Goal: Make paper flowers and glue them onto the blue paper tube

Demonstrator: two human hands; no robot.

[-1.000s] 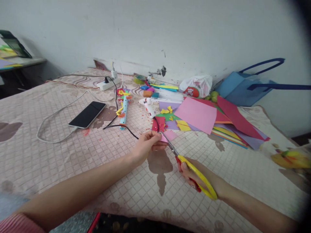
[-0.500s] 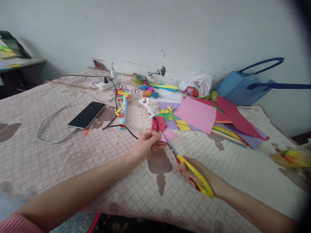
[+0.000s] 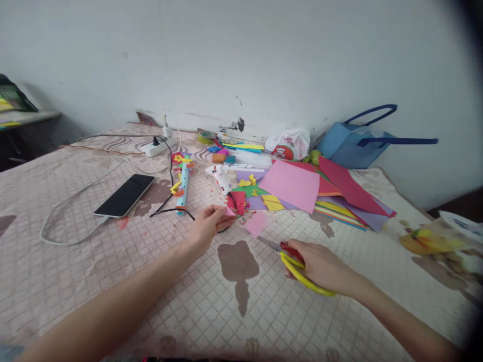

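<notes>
Near the middle, my left hand pinches a small piece of pink paper between thumb and fingers. My right hand is wrapped round scissors with red and yellow handles, their blades pointing up and left. Just beyond the blade tips, a second pink paper piece lies on the cloth. A small red paper sits behind my left hand, with a black cord across it. Behind that rests a white glue gun.
A phone on a cable lies left, near a decorated light-blue strip and a power strip. Coloured sheets, a plastic bag and a blue bag are at the back right.
The scissors have moved away from the paper in my left hand, toward the right, and turned over. My left hand has shifted left. The camera view has shifted too.
</notes>
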